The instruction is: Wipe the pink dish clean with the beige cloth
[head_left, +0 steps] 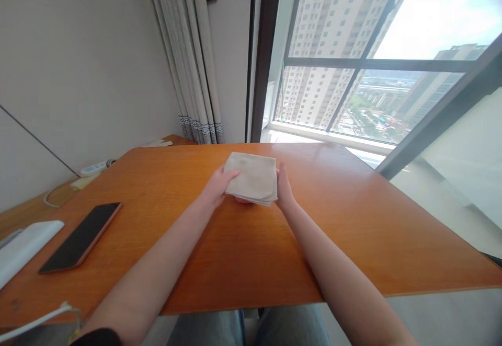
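Bright daylight enters through the window [357, 64] at upper right, where the sky [443, 11] burns out to near white and the distant ground is hazy. The left wall [78, 48] falls to soft, dull grey. Pale glare lies on the far right of the table [329, 151]; its near middle is darker, between the forearms [157, 262]. Wide-angle stretch slants lines toward the edges. Fine texture on the folded cloth [253, 176] seems smeared, perhaps by slight blur.
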A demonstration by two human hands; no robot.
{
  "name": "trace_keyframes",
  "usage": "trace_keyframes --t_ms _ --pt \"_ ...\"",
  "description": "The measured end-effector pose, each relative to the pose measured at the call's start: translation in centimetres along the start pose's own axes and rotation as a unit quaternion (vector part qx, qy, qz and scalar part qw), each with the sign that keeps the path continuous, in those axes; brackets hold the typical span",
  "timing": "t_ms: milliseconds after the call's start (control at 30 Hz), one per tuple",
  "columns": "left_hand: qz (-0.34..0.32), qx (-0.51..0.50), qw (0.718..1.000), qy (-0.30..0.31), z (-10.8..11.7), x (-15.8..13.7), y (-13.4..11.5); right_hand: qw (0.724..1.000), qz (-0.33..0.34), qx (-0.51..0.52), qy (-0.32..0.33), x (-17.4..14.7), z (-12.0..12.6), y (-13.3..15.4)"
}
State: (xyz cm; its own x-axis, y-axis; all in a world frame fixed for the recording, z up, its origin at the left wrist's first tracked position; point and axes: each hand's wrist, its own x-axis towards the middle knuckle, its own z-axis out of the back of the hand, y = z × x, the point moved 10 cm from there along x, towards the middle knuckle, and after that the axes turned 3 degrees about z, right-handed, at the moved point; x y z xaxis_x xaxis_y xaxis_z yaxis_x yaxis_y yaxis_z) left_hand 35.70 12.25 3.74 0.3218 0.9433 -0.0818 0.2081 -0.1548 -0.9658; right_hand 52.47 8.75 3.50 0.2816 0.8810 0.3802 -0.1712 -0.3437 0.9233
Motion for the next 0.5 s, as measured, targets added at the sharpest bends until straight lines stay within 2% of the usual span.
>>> trace_keyframes --t_ms 100,167,200,267,333,367,400,433,500 --pt "-0.043 0.030 0.999 -0.009 -1.0 1.1 0.4 0.991 -0.066 0.108 0.042 0.0 -0.6 -0.1" --pt "-0.085 0.079 0.993 0.005 -1.5 1.3 0.1 0.985 -0.103 0.123 0.058 -0.3 -0.9 -0.4" --pt "-0.108 0.108 0.988 0.000 -1.4 1.3 -0.2 0.986 -0.106 0.117 0.045 -0.4 -0.6 -0.4" --pt "-0.156 0.158 0.974 -0.039 -0.3 1.3 -0.6 0.992 -0.074 0.093 -0.039 -0.3 1.5 0.3" --pt "-0.189 0.206 0.956 -0.095 1.4 1.1 -0.3 0.989 0.001 0.025 -0.148 -0.6 4.3 2.0" --pt "-0.197 0.233 0.945 -0.118 2.2 1.1 0.1 0.983 0.048 -0.031 -0.173 -0.9 5.0 3.4" --pt "-0.200 0.262 0.935 -0.133 2.8 1.1 0.7 0.977 0.095 -0.096 -0.167 -1.1 4.9 4.7" --pt "-0.196 0.287 0.928 -0.137 3.2 1.2 1.5 0.969 0.138 -0.161 -0.126 -1.3 3.8 5.8" --pt "-0.177 0.316 0.925 -0.119 3.4 1.6 3.1 0.945 0.191 -0.265 0.022 -1.9 -0.2 6.3"
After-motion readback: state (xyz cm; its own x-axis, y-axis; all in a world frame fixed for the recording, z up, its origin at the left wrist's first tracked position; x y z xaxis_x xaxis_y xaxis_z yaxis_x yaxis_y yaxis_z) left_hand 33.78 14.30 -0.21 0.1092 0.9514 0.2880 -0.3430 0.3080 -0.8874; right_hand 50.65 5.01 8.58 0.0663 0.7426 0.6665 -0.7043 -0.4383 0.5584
